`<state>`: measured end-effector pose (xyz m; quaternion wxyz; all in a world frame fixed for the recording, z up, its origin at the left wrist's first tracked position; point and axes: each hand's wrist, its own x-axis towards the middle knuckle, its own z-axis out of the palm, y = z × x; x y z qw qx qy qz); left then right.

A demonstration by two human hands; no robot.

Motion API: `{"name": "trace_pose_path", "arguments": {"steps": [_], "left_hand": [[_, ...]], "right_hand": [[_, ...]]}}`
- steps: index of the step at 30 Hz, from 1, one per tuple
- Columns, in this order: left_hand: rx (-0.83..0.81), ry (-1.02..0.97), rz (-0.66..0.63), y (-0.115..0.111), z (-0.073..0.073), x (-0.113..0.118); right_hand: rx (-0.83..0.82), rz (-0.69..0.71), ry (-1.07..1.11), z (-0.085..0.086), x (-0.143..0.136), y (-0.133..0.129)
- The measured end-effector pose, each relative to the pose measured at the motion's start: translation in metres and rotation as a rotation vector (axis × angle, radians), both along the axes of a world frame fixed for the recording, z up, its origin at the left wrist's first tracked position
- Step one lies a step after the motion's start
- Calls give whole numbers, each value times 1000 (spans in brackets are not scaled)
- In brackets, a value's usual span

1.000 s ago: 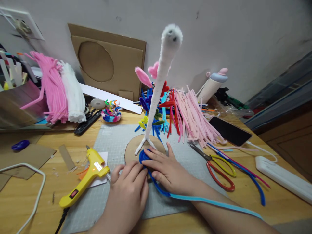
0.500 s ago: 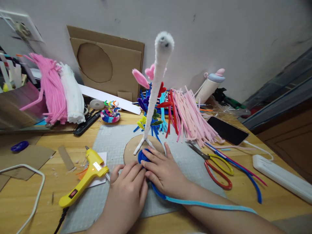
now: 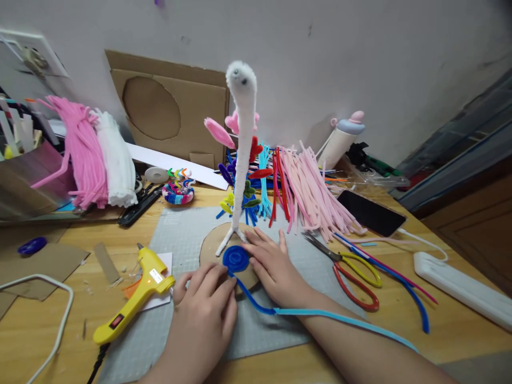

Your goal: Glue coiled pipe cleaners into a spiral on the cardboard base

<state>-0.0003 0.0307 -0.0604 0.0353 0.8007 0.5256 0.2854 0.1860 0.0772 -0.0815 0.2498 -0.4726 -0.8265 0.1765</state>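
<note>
Now left fingers (image 3: 211,276) curled at coil (image 3: 236,258) edge, grip unclear; right fingers (image 3: 256,244) spread over disc (image 3: 209,248) rim.

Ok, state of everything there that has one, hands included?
Blue coil: wound flat, outer end unwound
Left hand: curled, at coil's near edge
Right hand: open, fingers spread beside coil
White stem: upright on cardboard disc
Glue gun: lying on its side
Scissors: lying flat, handles apart
Phone: screen dark, cable attached
Bottle: lid on
Wall plug: in socket
</note>
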Motion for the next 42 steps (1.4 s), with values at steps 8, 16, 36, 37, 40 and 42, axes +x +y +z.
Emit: {"name": "trace_pose_path", "arguments": {"steps": [8,16,36,37,40,42], "left_hand": [[7,5,-10,0,-3,-1],[-35,3,-43,-2,-1,-1],[-76,-4,-63,-3,1,-1],[-79,-4,-64,-3,1,-1],[-81,-1,-67,-4,1,-2],[-73,1,-62,-4,1,-3]], "right_hand": [[-40,81,-77,6,1,-1],[-40,278,-208,8,-4,-4],[28,261,-270,8,-11,-7],[27,262,-263,8,-11,-7],[25,274,-226,7,-9,-6],[31,275,-181,6,-7,-5]]}}
